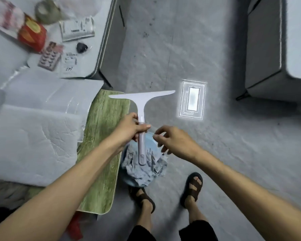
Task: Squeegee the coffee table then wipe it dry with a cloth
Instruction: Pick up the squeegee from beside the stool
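the left hand [129, 129] is clamped around the handle of a white squeegee [141, 108], thumb and fingers wrapped just below the neck, the blade pointing away from the person and held in the air over the floor. the right hand [174, 141] hovers just beside the handle with its fingers spread and curled, gripping nothing. under both hands a crumpled blue cloth [146, 164] lies on a blue round thing whose nature i cannot tell, the tail of the squeegee handle showing against the cloth.

to the left, a green wood-grain board [102, 145] juts out with a rounded near corner, its right edge running just beside the cloth. white padded sheets [33, 141] overlap its left side. beyond them stands a pale table [104, 49] with a grey rim, its right edge slanting towards the person; on it lie a red carton [32, 34], a tape roll [45, 13], a tray of false lashes [49, 59], printed slips [76, 28] and a small dark object [81, 47].

the grey speckled floor [181, 49] is open between that table and a grey-sided furniture block [264, 58] at the upper right. a bright rectangular reflection [192, 100] sits on the floor right of the blade. 2 feet in dark sandals [193, 186] stand below the cloth.
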A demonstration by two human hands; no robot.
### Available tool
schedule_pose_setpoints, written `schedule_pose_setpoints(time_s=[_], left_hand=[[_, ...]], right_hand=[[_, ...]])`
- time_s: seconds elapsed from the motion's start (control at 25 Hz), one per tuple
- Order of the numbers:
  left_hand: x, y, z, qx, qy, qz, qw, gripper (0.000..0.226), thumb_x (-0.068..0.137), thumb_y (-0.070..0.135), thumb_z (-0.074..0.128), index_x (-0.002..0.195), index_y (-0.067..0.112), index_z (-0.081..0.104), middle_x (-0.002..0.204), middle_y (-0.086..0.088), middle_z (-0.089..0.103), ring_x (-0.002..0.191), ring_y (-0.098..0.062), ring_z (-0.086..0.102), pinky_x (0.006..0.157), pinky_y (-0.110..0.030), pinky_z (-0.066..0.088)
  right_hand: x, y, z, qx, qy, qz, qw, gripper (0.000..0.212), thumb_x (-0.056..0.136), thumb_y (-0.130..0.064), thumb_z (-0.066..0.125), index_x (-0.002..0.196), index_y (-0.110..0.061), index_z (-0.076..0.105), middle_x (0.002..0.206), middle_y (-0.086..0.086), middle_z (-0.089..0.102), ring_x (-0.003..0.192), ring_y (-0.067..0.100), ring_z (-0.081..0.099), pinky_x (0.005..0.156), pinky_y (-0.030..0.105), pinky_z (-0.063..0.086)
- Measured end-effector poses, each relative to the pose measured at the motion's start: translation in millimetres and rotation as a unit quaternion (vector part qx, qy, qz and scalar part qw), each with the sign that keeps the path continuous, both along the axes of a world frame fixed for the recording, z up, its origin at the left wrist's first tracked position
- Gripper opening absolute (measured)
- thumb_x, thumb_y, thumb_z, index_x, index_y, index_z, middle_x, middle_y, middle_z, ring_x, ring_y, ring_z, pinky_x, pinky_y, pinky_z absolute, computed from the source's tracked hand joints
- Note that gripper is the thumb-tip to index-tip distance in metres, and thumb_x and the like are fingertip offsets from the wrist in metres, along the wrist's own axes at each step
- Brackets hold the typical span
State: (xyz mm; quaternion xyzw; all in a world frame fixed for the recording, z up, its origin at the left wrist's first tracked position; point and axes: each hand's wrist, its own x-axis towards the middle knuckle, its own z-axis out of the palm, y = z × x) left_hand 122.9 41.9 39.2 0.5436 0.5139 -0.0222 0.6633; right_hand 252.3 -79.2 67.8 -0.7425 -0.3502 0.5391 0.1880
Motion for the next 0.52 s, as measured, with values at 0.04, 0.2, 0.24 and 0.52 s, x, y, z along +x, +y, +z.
schedule_pose_setpoints(time_s=[0.04,0.2,0.24,0.52], left_hand=[[27,-7,26,0.017,-0.018,0.011,1.0,0.033,0.082,0.007,0.073,0.105,0.004,0.051,0.068,-0.009,0.06,0.036,-0.006,0.042,0.037,-0.021,0.039],[134,-40,114,0.024,-0.069,0.055,0.996,0.026,0.083,0.009,0.073,0.092,0.008,0.048,0.056,-0.01,0.058,0.034,-0.011,0.046,0.04,-0.024,0.044],[165,-48,134,0.028,-0.073,0.056,0.995,0.022,0.086,0.012,0.07,0.086,0.008,0.048,0.054,-0.009,0.057,0.034,-0.011,0.048,0.039,-0.022,0.045],[357,-76,273,0.098,-0.071,-0.109,0.987,0.015,0.092,0.027,0.06,0.085,0.013,0.059,0.08,-0.003,0.069,0.05,-0.011,0.058,0.047,-0.02,0.041]], right_hand=[[17,-8,25,0.013,0.018,-0.011,1.0,0.031,0.092,-0.039,0.058,0.113,-0.016,0.059,0.088,0.003,0.072,0.073,0.016,0.071,0.073,0.04,0.059],[96,-35,109,0.069,0.022,-0.015,0.997,0.021,0.088,-0.029,0.065,0.103,-0.027,0.051,0.082,-0.001,0.07,0.065,0.012,0.07,0.059,0.031,0.055],[124,-43,128,0.077,0.009,-0.02,0.997,0.017,0.088,-0.022,0.062,0.094,-0.028,0.048,0.078,0.001,0.069,0.058,0.013,0.07,0.049,0.028,0.053],[317,-90,259,0.129,-0.246,0.0,0.961,0.025,0.092,-0.016,0.042,0.098,-0.036,0.028,0.082,0.007,0.048,0.077,0.04,0.049,0.067,0.043,0.042]])
